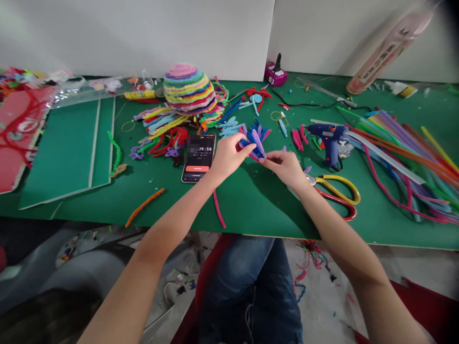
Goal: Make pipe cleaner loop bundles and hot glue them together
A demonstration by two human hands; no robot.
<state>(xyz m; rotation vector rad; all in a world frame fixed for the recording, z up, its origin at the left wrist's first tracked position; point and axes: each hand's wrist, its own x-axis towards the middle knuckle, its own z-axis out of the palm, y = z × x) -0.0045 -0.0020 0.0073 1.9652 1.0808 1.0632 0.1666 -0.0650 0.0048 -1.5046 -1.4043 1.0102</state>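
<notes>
In the head view, the left hand (229, 152) pinches a fuzzy flower (257, 136) of blue, purple and pink petals, thumb and fingers clamped on its side. The right hand (286, 167) has its thumb and forefinger close together at the flower's lower end; whether they grip it, I cannot tell. The flower is between the hands, over the green table (265, 205). A phone (198, 155) lies beside the left wrist; scissors (320, 178) lie by the right, below a blue glue gun (327, 134).
</notes>
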